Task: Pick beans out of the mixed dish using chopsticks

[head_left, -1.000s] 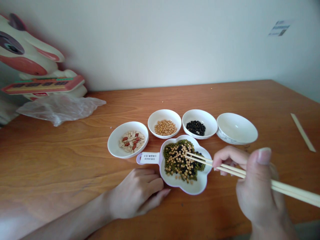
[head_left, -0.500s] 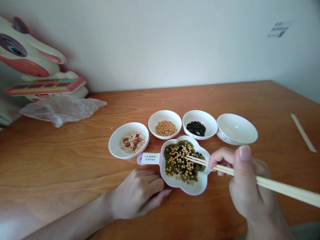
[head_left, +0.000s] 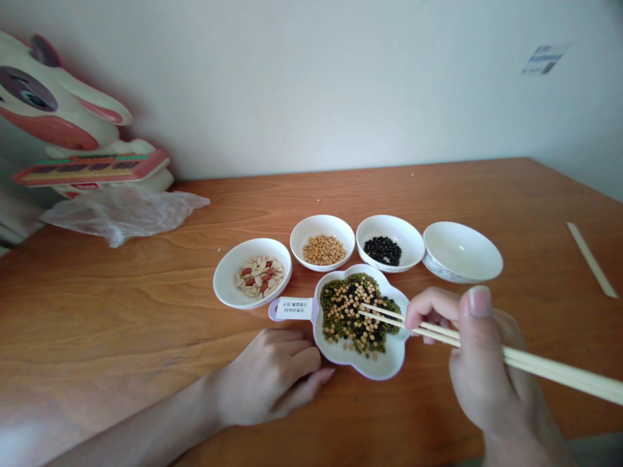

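Note:
My right hand [head_left: 487, 357] is closed around a pair of pale wooden chopsticks [head_left: 549, 367]. Their tips rest among mixed beans [head_left: 355, 318], green, black and tan, in a white flower-shaped dish [head_left: 377, 370] with a purple rim. I see no bean clearly pinched between the tips, which stand slightly apart. Beside the dish's near left edge, my left hand [head_left: 275, 379] lies on the table with its fingers curled together. A labelled handle [head_left: 294, 309] sticks out of the dish to the left, just above that hand.
Behind the dish stand white bowls: one with peanuts [head_left: 226, 285], one with tan beans [head_left: 324, 250], one with black beans [head_left: 383, 250], and an empty bowl [head_left: 462, 250]. A paper strip [head_left: 591, 259] lies far right. A plastic bag [head_left: 126, 214] and cow toy [head_left: 92, 130] are at left.
The chopstick tips have spread a little apart within the beans. My left hand stays in place, and the view has shifted very slightly.

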`<state>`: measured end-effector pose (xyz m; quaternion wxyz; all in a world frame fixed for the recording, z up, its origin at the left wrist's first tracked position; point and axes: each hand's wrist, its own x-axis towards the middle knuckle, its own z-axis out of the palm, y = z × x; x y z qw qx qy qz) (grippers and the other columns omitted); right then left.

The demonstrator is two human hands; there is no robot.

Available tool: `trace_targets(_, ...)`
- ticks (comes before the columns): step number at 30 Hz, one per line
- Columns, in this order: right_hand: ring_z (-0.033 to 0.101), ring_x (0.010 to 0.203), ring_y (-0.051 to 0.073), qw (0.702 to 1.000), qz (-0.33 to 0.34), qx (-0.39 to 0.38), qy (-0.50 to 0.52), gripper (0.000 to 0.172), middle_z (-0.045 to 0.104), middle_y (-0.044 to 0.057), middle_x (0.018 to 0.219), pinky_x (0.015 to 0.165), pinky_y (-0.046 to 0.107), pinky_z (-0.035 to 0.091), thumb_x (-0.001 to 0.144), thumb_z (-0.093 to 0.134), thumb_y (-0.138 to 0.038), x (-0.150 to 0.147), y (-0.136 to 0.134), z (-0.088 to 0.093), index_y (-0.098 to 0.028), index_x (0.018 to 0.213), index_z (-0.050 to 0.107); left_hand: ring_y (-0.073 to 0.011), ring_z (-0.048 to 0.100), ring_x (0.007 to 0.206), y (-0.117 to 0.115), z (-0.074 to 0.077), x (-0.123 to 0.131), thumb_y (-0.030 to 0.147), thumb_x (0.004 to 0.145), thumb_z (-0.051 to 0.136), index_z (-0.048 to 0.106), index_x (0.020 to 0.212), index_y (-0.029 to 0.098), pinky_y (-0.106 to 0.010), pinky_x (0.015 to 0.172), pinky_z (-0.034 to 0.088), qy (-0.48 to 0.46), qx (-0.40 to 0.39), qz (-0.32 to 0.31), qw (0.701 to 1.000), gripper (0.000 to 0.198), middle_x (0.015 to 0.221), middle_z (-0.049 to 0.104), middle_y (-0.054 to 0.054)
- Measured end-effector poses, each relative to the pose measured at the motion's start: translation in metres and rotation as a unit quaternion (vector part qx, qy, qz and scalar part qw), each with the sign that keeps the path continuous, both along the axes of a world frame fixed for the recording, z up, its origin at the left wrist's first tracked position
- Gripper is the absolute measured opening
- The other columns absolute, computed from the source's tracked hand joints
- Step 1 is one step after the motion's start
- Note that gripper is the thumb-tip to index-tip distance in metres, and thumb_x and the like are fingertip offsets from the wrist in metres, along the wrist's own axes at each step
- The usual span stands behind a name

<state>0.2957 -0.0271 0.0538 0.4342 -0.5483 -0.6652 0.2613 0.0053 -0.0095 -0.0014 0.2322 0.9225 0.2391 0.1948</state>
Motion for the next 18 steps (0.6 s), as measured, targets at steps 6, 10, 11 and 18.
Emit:
trace_targets(6,0.062,0.061,0.014,1.0,-0.02,0.009,0.007,0.073,0.065,0.001,0.064,0.056,0.027,0.044,0.115,0.02,-0.057,-0.0037,0.0,-0.0005,-0.024,0.071,0.068,-0.0197,0.065,0.077,-0.0013,-0.0002,-0.0007,0.021,0.111,0.052,0.064,0.095,0.019,-0.033,0.072,0.047,0.005,-0.005,-0.002,1.0,0.02,0.086,0.071,-0.005)
trace_targets(10,0.06,0.059,0.014,0.999,-0.029,0.028,0.01,0.074,0.065,0.001,0.062,0.056,0.028,0.042,0.115,0.023,-0.057,-0.0057,0.0003,-0.0006,-0.024,0.069,0.07,-0.0199,0.064,0.078,-0.0009,-0.0008,-0.0012,0.021,0.111,0.052,0.066,0.098,0.019,-0.033,0.072,0.047,0.006,-0.008,-0.004,1.0,0.019,0.087,0.072,-0.005)
trace_targets(11,0.06,0.059,0.014,0.999,-0.027,0.029,0.012,0.075,0.065,0.001,0.062,0.056,0.028,0.042,0.115,0.022,-0.058,-0.0056,0.0003,-0.0007,-0.024,0.068,0.07,-0.0199,0.064,0.078,-0.0007,-0.0009,-0.0011,0.021,0.111,0.052,0.065,0.098,0.019,-0.033,0.072,0.046,0.005,-0.008,-0.003,1.0,0.019,0.087,0.071,-0.004)
trace_targets(18,0.058,0.06,0.017,0.998,-0.025,-0.044,0.038,0.089,0.064,0.004,0.062,0.057,0.032,0.042,0.108,0.005,-0.072,0.0011,0.0004,-0.0087,-0.023,0.067,0.067,-0.0193,0.063,0.075,0.0001,-0.001,0.0003,0.021,0.111,0.052,0.064,0.094,0.019,-0.033,0.069,0.046,-0.005,0.005,-0.001,1.0,0.02,0.084,0.07,-0.004)
